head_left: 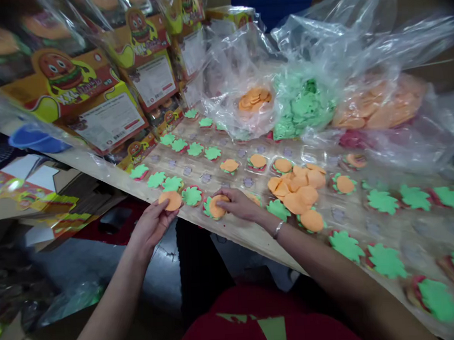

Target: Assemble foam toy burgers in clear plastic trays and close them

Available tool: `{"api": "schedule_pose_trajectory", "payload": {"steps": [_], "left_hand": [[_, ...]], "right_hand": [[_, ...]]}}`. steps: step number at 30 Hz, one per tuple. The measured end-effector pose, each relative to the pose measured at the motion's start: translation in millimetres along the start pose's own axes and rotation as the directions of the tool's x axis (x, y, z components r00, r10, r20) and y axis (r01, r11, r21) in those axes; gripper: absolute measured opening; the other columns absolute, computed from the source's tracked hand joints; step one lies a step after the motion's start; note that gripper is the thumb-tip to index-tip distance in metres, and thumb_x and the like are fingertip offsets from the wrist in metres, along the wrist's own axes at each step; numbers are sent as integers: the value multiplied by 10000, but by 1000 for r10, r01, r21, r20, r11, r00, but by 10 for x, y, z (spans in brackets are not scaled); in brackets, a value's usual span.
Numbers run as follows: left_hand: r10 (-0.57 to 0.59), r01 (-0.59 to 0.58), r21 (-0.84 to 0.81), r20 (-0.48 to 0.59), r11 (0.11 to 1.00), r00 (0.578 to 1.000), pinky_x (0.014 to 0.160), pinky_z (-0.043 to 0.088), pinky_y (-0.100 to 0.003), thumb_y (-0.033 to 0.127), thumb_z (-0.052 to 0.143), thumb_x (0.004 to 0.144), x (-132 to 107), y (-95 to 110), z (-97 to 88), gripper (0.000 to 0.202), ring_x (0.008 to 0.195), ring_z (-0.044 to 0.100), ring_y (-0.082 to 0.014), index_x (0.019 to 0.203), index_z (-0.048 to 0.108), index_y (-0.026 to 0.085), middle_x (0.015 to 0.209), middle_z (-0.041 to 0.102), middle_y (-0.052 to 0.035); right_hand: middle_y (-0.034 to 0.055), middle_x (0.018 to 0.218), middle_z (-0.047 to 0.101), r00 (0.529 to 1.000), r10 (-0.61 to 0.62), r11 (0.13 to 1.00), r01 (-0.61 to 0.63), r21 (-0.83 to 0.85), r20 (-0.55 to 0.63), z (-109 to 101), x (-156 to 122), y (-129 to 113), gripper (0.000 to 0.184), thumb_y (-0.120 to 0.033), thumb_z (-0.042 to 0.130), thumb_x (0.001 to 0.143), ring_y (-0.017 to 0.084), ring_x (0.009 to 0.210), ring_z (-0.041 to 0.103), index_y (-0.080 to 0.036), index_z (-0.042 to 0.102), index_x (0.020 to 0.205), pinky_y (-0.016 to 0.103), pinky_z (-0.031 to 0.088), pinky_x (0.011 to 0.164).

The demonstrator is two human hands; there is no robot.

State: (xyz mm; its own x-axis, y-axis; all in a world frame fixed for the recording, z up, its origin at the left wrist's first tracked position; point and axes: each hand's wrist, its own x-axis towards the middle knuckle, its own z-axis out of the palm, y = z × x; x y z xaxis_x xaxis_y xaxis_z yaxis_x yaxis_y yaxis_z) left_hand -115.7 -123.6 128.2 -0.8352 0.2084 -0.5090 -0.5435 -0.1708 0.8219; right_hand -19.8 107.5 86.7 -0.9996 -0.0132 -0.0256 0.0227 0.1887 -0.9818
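My left hand [150, 226] pinches an orange foam disc [171, 200] at the near edge of the wooden table [238, 232]. My right hand [240, 204] presses its fingertips on a second orange disc [216, 206] that lies on a green leaf-shaped piece. Clear plastic trays [250, 168] on the table hold several green leaf pieces [192, 195], some topped with orange discs. A loose pile of orange discs [295, 186] lies just right of my right hand. A bracelet is on my right wrist.
Clear plastic bags at the back hold orange discs [254, 98], green pieces [303, 104] and more orange discs [380, 104]. Yellow burger-print boxes [91, 96] are stacked at the back left. A blue bowl [36, 140] and printed cardboard lie lower left.
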Motion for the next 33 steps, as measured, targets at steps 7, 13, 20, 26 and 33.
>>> {"api": "schedule_pose_trajectory", "payload": {"steps": [7, 13, 20, 26, 33], "left_hand": [[235, -222, 140, -87, 965, 968, 550, 527, -178, 197, 724, 651, 79, -115, -304, 221, 701, 632, -114, 868, 705, 153, 850, 698, -18], [654, -650, 553, 232, 521, 720, 818, 529, -304, 317, 598, 808, 292, -278, -151, 288, 978, 623, -198, 1051, 692, 194, 1067, 680, -65], [548, -735, 664, 669, -136, 503, 1034, 418, -447, 199, 441, 894, 589, -575, -52, 356, 1265, 469, -260, 1224, 572, 173, 1338, 508, -164], [518, -738, 591, 764, -326, 384, 1059, 386, -497, 327, 524, 892, 650, -647, -86, 414, 1288, 440, -306, 1272, 503, 166, 1335, 502, -194], [521, -823, 509, 788, -251, 328, 1032, 418, -531, 274, 548, 870, 744, -663, -67, 404, 1224, 513, -299, 1273, 517, 276, 1289, 570, -119]], "right_hand": [[61, 1091, 666, 1000, 29, 810, -19, -587, 7, 307, 55, -65, 317, -213, 516, 899, 212, 949, 625, -228, 518, 1215, 295, 439, 759], [116, 1129, 585, 994, -95, 581, 6, -814, -61, 457, 40, -67, 273, -201, 523, 891, 242, 984, 569, -163, 535, 1161, 335, 471, 785], [109, 1054, 562, 983, -167, 574, 35, -818, -76, 418, 6, 28, 153, -206, 543, 892, 231, 979, 532, -148, 571, 1032, 353, 479, 834], [91, 1055, 568, 982, -180, 624, 76, -778, -48, 409, -5, 23, 179, -244, 580, 888, 207, 991, 536, -160, 572, 1046, 338, 475, 864], [99, 1048, 605, 976, -153, 511, -54, -858, -153, -227, -116, -33, 148, -196, 492, 927, 201, 1000, 543, -165, 604, 1019, 311, 448, 854]]}}
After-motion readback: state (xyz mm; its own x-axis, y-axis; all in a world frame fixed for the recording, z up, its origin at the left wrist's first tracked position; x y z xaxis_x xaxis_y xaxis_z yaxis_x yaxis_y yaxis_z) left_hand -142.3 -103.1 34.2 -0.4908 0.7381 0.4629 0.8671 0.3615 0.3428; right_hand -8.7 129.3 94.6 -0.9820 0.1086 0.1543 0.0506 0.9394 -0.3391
